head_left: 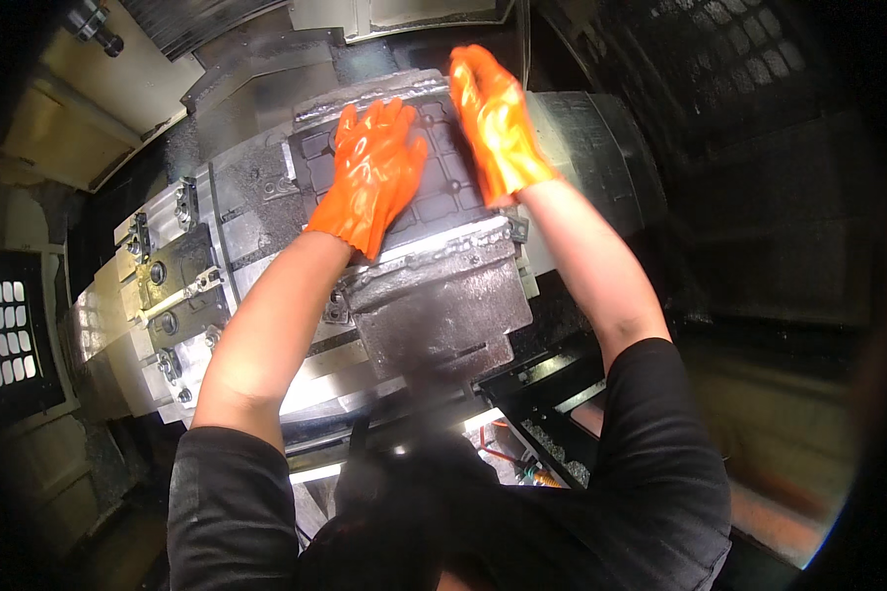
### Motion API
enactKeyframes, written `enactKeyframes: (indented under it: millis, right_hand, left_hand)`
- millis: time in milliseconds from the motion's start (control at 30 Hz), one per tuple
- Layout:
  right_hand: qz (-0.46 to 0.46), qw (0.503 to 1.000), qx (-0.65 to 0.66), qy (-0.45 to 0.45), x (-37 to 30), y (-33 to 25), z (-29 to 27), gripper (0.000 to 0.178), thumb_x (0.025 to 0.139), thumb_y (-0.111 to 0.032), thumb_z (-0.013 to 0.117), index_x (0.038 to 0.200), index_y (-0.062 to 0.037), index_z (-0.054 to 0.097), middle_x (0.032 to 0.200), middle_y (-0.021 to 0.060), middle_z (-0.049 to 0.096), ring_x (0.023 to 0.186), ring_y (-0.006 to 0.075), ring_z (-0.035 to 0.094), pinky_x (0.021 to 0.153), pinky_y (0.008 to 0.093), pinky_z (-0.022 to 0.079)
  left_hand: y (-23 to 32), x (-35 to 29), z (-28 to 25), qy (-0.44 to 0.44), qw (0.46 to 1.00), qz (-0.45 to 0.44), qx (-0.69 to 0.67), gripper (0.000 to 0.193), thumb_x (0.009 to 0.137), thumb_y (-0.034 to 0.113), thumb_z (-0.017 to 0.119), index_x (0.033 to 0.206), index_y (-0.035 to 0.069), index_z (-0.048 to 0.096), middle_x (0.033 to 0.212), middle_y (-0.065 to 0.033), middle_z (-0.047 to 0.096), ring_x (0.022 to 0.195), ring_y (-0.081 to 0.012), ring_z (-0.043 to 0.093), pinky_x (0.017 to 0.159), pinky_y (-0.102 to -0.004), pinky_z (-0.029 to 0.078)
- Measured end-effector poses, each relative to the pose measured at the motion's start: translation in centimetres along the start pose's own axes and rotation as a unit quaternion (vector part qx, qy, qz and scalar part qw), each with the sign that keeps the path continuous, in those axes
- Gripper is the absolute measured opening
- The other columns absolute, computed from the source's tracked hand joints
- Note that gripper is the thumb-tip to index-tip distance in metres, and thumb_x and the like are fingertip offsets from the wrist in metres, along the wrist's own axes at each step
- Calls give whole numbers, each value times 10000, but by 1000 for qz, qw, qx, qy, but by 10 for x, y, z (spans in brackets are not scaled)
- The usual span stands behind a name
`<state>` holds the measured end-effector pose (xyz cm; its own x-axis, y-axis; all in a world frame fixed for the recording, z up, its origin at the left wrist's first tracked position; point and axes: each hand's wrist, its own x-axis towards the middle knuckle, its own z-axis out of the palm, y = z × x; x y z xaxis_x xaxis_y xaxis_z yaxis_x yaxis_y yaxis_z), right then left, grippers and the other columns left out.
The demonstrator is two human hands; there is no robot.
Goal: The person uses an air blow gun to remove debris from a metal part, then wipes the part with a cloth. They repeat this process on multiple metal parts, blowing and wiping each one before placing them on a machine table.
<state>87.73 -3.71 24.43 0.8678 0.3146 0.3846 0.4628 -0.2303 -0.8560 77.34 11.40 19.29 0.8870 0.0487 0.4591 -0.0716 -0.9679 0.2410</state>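
Observation:
Both my hands wear orange rubber gloves. Flat on a dark metal plate [442,205] with a grid of shallow pockets rests my left hand [373,167], its fingers stretched toward the far edge. My right hand [493,118] stands edge-on at the plate's far right side, its fingers bent together at the tip. What the right fingers hold, if anything, is hidden. Under the plate is a wide metal fixture block [443,305], wet and speckled with chips along its near edge.
Clamps and bolts [182,202] stick up on the machine table to the left, beside a pale bar [172,300]. A spindle-like nozzle [94,28] hangs at the upper left. Dark machine walls [779,227] enclose the right. A slotted window panel [5,330] is far left.

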Motion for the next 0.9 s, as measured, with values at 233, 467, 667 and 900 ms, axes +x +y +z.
enactKeyframes:
  millis: [233,467,667,900]
  right_hand:
    - [25,985,-101,-141,42,-52,-9,423,995,-361,643,1150,20,741,1012,191,769,966,251,733,881,363,540]
    - [-89,908,-313,-264,55,-9,7,303,996,-312,660,1087,-43,767,927,174,770,861,303,752,786,367,577]
    - [-116,912,-281,-277,44,24,-1,271,975,-232,685,1094,0,756,940,170,775,840,266,749,790,356,568]
    - [-180,914,-305,-198,42,3,10,244,982,-197,654,1050,10,764,929,199,764,870,336,749,779,394,582]
  left_hand:
    - [0,-2,-1,-12,1000,-19,-14,473,990,336,575,1367,59,644,1479,-166,595,1404,-362,517,1231,-564,269]
    - [3,1,-1,5,1000,0,-2,468,961,332,593,1320,42,673,1425,-171,627,1373,-355,543,1217,-584,282]
    - [38,-25,-54,-25,964,119,-238,267,903,196,659,1100,26,722,1168,-158,721,1126,-332,666,1013,-492,495]
    - [91,-157,-92,-137,916,126,-355,191,836,79,736,1022,39,736,1094,-143,737,1013,-338,704,891,-452,572]
